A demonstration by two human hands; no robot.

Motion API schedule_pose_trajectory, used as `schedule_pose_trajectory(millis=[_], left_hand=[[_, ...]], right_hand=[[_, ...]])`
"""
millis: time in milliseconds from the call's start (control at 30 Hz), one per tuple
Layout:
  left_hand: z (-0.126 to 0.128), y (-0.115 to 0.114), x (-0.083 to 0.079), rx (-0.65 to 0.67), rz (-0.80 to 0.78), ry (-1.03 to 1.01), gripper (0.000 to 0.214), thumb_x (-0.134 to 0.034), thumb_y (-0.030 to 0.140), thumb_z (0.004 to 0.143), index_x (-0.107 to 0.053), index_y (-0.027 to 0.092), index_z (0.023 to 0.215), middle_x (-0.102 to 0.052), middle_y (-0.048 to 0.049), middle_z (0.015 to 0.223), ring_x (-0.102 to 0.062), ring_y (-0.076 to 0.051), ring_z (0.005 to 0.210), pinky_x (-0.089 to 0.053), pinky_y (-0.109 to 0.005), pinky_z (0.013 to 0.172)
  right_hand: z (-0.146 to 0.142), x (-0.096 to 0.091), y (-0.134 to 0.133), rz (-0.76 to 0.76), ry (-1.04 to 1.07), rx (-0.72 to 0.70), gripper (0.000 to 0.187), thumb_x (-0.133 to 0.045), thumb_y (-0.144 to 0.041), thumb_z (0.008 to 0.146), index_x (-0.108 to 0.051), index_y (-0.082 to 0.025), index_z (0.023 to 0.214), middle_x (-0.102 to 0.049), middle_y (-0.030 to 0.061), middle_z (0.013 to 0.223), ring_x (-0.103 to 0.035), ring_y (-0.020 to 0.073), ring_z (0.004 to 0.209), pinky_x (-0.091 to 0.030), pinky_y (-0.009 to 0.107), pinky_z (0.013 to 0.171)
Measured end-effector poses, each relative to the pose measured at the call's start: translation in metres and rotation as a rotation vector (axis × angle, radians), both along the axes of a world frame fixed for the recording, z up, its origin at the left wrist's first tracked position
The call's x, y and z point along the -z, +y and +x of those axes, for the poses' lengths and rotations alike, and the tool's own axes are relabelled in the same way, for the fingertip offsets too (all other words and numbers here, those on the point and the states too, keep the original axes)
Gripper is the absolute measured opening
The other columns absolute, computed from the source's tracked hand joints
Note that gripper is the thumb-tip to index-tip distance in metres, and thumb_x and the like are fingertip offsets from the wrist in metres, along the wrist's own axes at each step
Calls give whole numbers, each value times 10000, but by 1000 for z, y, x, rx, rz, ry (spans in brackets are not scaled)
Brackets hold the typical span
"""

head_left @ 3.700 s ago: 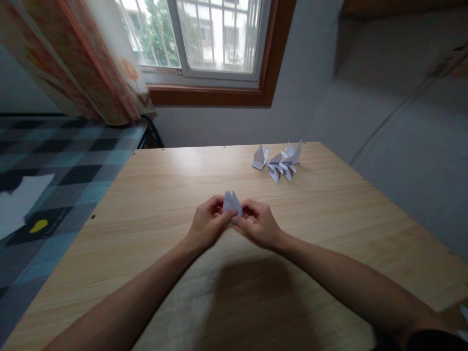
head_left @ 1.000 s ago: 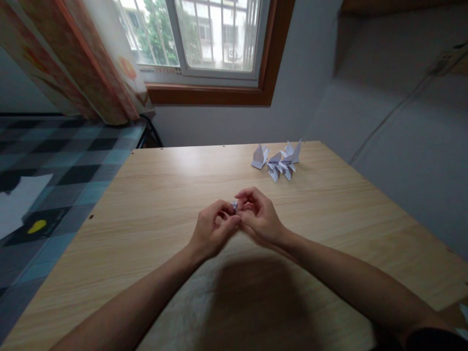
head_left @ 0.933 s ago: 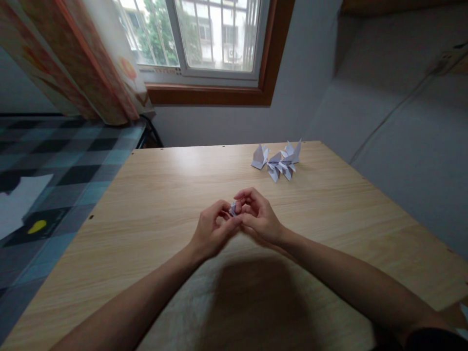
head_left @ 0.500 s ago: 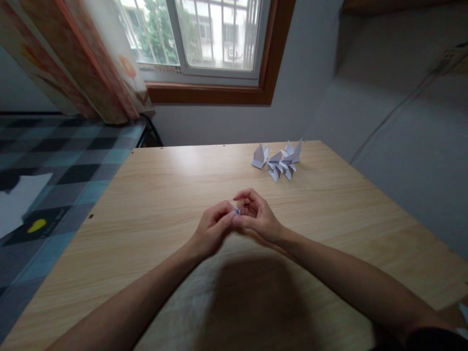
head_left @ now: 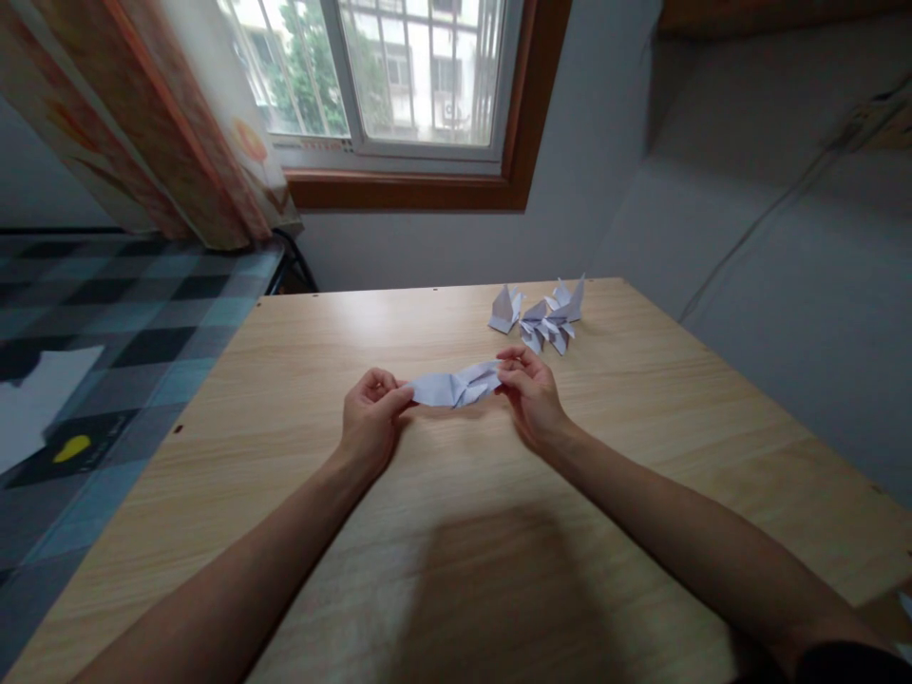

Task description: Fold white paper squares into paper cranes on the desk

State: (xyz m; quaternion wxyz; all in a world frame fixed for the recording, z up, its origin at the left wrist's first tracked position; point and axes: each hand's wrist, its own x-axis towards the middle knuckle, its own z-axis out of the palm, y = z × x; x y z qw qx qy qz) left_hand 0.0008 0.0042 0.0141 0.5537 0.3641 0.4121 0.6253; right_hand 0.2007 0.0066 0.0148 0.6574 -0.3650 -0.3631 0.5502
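A creased, folded piece of white paper stretches between my two hands above the wooden table. My left hand pinches its left end between thumb and fingers. At the other end, my right hand grips the paper the same way. Fold lines and a small raised flap show near the paper's middle. Farther back on the right stand several folded white paper figures with pointed tips, grouped close together.
The wooden table reaches back toward the wall under a barred window. On the left lies a checked cloth with a white sheet on it. A curtain hangs at the upper left.
My hands have moved apart, left hand leftward and right hand rightward. The paper, mostly hidden between my fingers before, now shows spread out between them.
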Motion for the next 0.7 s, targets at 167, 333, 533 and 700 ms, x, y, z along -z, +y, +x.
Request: schedule_pose_trajectory(millis=[167,333,533,700], left_hand=[[-6,7,-3,-34,-83,-80,340,-786,150,450,-519,189,656,-591,72,581,-591,-105,533,-485,-217,549],[-6,10,-4,-50,-122,-150,301,-750,103,463,-535,191,654,-602,56,587,-595,-107,576,-491,-212,568],[-7,11,-3,-60,-141,-166,313,-757,99,466,-522,188,653,-606,54,588,-606,-106,595,-496,-207,587],[-9,13,0,-59,-137,-120,328,-774,135,487,-526,189,695,-633,53,594,-633,-110,568,-491,-210,578]], right_hand=[[9,0,8,-18,58,44,285,-710,-163,550,-612,-206,814,-512,-94,601,-476,74,551,-420,192,539],[14,1,11,-28,61,47,301,-714,-160,543,-610,-209,821,-512,-91,610,-466,77,556,-427,193,535],[17,4,15,-40,38,63,278,-714,-157,522,-606,-217,772,-512,-93,588,-460,79,538,-422,199,532],[21,12,23,-63,-67,90,118,-686,-199,532,-650,-196,644,-637,-41,645,-529,95,591,-433,216,565]])
